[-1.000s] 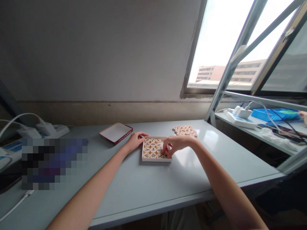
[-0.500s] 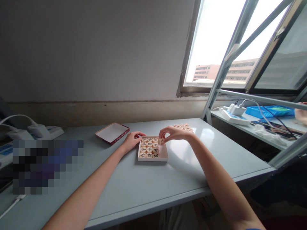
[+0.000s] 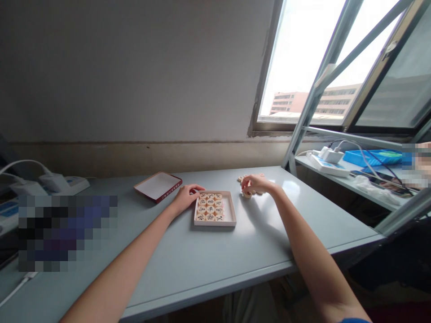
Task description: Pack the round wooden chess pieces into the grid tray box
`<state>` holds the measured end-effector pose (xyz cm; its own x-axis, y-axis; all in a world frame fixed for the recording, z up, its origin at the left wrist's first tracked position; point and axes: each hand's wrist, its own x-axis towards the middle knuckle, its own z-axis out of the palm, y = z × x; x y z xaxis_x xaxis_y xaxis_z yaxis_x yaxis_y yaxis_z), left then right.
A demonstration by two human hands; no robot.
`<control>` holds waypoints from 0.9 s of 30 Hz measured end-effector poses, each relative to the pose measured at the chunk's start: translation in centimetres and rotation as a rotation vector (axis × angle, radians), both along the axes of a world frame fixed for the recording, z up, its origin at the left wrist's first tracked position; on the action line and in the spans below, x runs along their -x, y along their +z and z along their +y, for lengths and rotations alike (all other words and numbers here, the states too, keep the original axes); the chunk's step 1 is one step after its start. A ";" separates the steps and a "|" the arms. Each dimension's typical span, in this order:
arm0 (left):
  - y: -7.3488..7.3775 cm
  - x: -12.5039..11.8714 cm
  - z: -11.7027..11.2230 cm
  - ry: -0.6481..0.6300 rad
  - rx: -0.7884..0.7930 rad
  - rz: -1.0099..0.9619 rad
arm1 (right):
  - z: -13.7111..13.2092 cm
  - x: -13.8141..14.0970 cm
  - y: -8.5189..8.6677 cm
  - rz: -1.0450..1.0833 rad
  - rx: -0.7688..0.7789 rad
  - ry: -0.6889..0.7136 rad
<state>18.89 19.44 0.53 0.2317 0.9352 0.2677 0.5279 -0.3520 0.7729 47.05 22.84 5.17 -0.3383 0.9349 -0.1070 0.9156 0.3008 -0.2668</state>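
Note:
A shallow square box (image 3: pixel 230 210) lies on the grey table (image 3: pixel 208 260), holding rows of round wooden game pieces (image 3: pixel 209 207) with black characters; its right column is bare. My left hand (image 3: pixel 186 196) rests curled against the box's far left corner. My right hand (image 3: pixel 256 184) hovers over a cluster of loose wooden pieces (image 3: pixel 247 193) at the table's far right, fingers pinched together, apparently on pieces that I cannot make out clearly.
A red-rimmed box lid (image 3: pixel 157 185) lies upturned left of the box. Power strips and white cables (image 3: pixel 50 183) sit at far left. A metal shelf (image 3: pixel 353 175) on the right carries a power strip and a blue tray (image 3: pixel 377 157); a window opens behind.
My right hand lifted pieces from the box's right column and carried them right to the loose cluster. The left hand stayed at the box corner.

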 end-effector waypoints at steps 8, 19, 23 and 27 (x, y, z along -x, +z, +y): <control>0.2 -0.1 -0.3 -0.001 0.000 -0.004 | -0.5 -0.3 0.6 -0.055 0.039 -0.008; 0.5 -0.2 -0.5 -0.007 0.016 -0.025 | -1.9 3.8 0.8 0.220 -0.075 0.296; 0.2 0.0 -0.1 -0.030 -0.008 -0.038 | -3.2 6.6 0.1 0.065 -0.213 0.423; -0.1 0.1 0.2 -0.043 -0.004 -0.047 | -3.4 7.3 -0.5 -0.011 -0.276 0.405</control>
